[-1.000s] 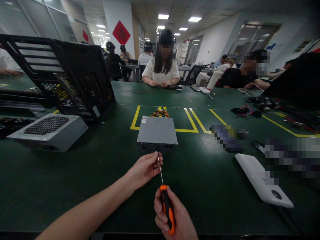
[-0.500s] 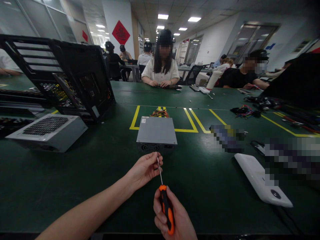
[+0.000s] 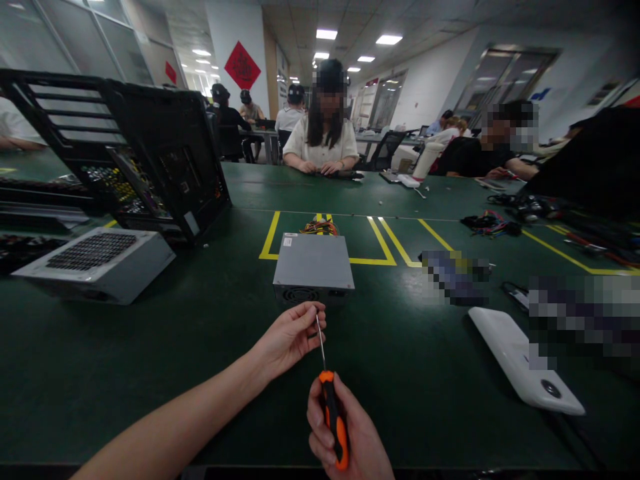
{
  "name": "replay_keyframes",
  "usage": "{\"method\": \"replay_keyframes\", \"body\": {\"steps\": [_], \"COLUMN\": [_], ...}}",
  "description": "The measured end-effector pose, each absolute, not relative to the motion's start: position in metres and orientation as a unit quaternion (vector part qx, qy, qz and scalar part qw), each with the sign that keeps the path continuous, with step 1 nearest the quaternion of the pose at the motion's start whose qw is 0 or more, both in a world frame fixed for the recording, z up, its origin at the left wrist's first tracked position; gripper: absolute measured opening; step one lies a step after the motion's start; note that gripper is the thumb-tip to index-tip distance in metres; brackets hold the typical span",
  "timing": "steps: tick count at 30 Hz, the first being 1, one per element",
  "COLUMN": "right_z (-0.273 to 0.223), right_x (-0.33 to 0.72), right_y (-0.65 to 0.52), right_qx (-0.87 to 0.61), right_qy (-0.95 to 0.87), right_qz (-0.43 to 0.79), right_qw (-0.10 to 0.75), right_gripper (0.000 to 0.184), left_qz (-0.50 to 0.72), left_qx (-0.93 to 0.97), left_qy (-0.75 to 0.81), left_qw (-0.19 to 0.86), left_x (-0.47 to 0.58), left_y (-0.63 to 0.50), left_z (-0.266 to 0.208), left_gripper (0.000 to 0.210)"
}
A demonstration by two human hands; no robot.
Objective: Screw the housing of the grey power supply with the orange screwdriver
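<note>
Orange-and-black screwdriver (image 3: 331, 413) with slim metal shaft, near centre, above the green surface (image 3: 175, 347). Right hand (image 3: 353, 433) wraps its handle; left hand (image 3: 295, 337) pinches around the tip; whether anything small is held there, cannot tell. Grey metal box-shaped power supply (image 3: 314, 261) just on the far side. Risks: a loosening pinch could let the tip wander and scratch the casing; an abrupt right-hand push could jab the fingers.

We grip an orange-and-black-handled metal screwdriver (image 3: 329, 397) in our right hand (image 3: 357, 433), our left hand (image 3: 293, 338) pinching at its tip, near a grey, boxy metal power supply (image 3: 314, 262) on the green bench (image 3: 200, 340).
</note>
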State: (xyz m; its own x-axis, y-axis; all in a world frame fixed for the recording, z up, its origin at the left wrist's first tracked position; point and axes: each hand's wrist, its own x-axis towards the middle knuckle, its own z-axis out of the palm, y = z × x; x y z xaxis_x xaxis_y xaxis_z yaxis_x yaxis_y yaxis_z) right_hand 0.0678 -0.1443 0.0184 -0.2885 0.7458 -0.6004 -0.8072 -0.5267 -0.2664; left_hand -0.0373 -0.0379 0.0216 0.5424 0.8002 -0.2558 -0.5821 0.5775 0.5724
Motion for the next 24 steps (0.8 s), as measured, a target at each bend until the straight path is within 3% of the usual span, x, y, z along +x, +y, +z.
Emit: {"method": "replay_keyframes", "body": {"steps": [17, 24], "right_z": [0.0202, 0.0184], "right_x": [0.0718, 0.0724], "right_y": [-0.1466, -0.1459], "right_qx": [-0.333, -0.318], "right_qy": [0.057, 0.042], "right_qz": [0.808, 0.814], "right_qw": [0.482, 0.484], "right_gripper": [0.044, 0.040], "left_qz": [0.353, 0.361], "left_qx": [0.293, 0.296], "left_qy": [0.249, 0.272], "left_qw": [0.853, 0.842], "left_x": [-0.0413, -0.0398], "left_y": [-0.0343, -0.0336], "left_z": [0.0259, 0.0219], "left_gripper": [0.014, 0.029]}}
